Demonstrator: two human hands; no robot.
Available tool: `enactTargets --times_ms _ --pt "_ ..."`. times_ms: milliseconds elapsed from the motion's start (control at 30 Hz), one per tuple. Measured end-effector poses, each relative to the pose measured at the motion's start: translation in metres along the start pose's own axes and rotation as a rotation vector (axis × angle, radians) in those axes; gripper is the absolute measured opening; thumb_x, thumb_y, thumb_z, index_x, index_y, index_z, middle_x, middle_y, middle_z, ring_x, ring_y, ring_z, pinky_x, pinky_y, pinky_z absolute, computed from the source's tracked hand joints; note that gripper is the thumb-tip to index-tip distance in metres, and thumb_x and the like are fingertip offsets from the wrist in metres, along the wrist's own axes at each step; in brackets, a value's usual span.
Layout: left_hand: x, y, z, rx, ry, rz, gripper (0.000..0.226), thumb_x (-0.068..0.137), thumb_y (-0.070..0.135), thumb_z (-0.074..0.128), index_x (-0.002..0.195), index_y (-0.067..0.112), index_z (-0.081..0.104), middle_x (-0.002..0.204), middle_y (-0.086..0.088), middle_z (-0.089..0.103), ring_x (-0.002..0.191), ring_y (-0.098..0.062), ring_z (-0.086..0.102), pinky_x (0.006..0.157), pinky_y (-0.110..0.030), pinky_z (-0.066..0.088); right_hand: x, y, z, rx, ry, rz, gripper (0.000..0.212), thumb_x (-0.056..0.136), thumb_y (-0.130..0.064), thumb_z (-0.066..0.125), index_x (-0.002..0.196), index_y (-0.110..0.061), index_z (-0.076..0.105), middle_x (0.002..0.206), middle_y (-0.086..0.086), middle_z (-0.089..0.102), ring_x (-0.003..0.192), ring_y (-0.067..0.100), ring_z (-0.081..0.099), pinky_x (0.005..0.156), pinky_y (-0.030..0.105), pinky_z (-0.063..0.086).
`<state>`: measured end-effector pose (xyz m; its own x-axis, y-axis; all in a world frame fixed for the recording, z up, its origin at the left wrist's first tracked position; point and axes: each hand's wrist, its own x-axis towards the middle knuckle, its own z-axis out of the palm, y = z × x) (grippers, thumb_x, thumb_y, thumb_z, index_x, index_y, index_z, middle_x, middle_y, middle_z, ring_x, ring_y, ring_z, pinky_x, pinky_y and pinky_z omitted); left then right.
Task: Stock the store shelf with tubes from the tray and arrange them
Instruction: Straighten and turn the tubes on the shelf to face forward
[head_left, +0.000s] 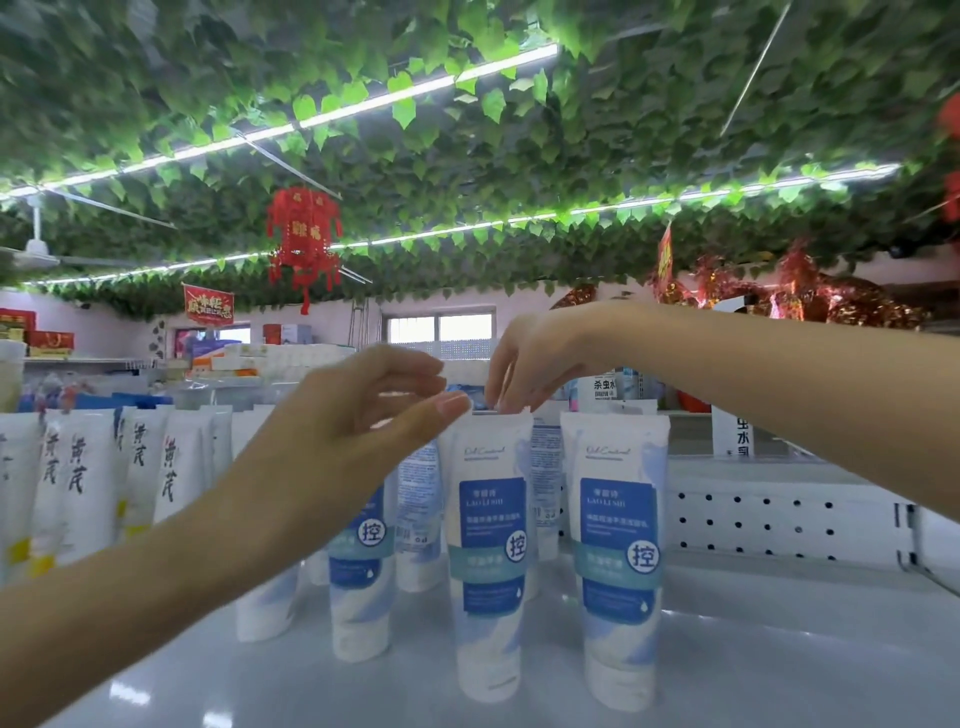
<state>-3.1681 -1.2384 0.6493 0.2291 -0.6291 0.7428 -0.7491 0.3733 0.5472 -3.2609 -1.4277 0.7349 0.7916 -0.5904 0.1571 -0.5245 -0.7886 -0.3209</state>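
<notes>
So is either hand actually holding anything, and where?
The right hand pinches the middle tube by its flat top edge. The left hand holds nothing; its thumb is just near that edge.

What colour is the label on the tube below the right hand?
The label is blue, the tube white; best in head view.

Each blue-label tube (491, 545) near the front edge of the shelf (779, 675) reads "Oil Control" in script at the top, "LAO LI SHI" on its blue panel, and 控 in a white circle. The white tubes (75, 478) at the left end carry brushed 黄芪. A white box (604, 387) beyond the back edge says 杀虫水.
</notes>
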Motion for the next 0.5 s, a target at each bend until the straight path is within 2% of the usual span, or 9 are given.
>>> enactTargets --times_ms 100,200,367,500 --pt "0.021 0.008 -0.007 0.132 -0.159 0.105 0.056 0.053 0.061 0.056 0.100 0.031 0.066 0.095 0.019 0.071 0.090 0.007 0.065 0.078 -0.013 0.053 -0.001 0.004 -0.002 0.023 -0.018 -0.043 0.027 0.082 -0.003 0.072 0.105 -0.017 0.068 0.096 -0.001 0.067 0.088 0.009 0.065 0.070 0.015 0.055" --pt "0.046 0.015 -0.013 0.230 -0.369 0.185 0.041 0.062 0.049 0.062 0.093 0.023 0.072 0.090 0.015 0.073 0.084 0.002 0.068 0.077 -0.012 0.052 -0.002 0.007 -0.002 0.043 -0.031 -0.088 0.031 0.083 -0.003 0.072 0.108 -0.018 0.064 0.102 0.000 0.068 0.088 0.007 0.065 0.070 0.014 0.053" --pt "0.072 0.014 -0.010 0.368 -0.643 0.136 0.041 0.064 0.046 0.065 0.093 0.018 0.075 0.087 0.011 0.075 0.081 -0.004 0.070 0.081 -0.016 0.053 -0.002 0.014 0.000 0.082 -0.061 -0.169 0.032 0.082 -0.001 0.071 0.111 -0.015 0.067 0.110 0.004 0.069 0.102 0.014 0.066 0.090 0.024 0.054" --pt "0.077 0.005 0.001 0.396 -0.818 0.042 0.040 0.063 0.044 0.068 0.094 0.020 0.075 0.090 0.010 0.075 0.085 -0.008 0.071 0.087 -0.027 0.054 -0.002 0.020 0.002 0.117 -0.029 -0.204 0.028 0.082 -0.004 0.073 0.105 -0.018 0.069 0.108 0.002 0.071 0.100 0.012 0.067 0.087 0.023 0.055"
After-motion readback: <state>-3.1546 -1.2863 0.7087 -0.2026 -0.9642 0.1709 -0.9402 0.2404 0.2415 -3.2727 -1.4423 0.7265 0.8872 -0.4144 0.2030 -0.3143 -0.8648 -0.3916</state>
